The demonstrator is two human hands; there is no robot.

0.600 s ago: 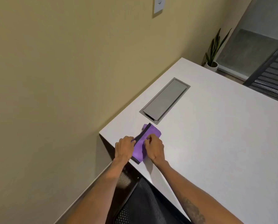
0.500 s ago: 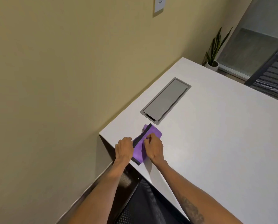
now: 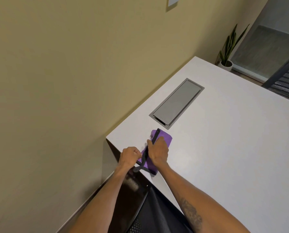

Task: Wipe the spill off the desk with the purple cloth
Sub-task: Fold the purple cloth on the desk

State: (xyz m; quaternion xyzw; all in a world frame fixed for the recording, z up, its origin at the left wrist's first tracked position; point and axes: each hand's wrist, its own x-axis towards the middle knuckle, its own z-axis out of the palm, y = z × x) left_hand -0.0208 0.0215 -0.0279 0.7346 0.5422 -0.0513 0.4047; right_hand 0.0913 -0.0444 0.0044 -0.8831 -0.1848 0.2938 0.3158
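One purple cloth [image 3: 164, 137] lies folded on the near-left corner of the white desk [image 3: 224, 148], its near end reaching the desk's front edge. Dark grey trim [image 3: 155, 137] runs along the cloth's length, and a loop of that same dark trim curls at the near end by the desk edge. Right hand [image 3: 158, 151] lies palm-down on top of the cloth, fingers curled over it and pressing it to the desk, thumb beside the dark strip. Left hand [image 3: 129, 156] is closed in a fist at the cloth's left edge, fingers pinching the cloth or its trim; exactly which, can't tell. Hands are close together, the trim strip between them. No spill can be made out on the desk surface. Just beyond the cloth sits a grey cable hatch [image 3: 176, 103] set flush in the desktop, apart from the cloth. Desk's left side runs along a beige wall [image 3: 73, 81]. Potted snake plant [image 3: 228, 49] stands on the floor past the far desk corner. Black mesh chair [image 3: 288, 81] at the far right; another dark mesh chair back [image 3: 153, 212] under the forearms at the bottom.
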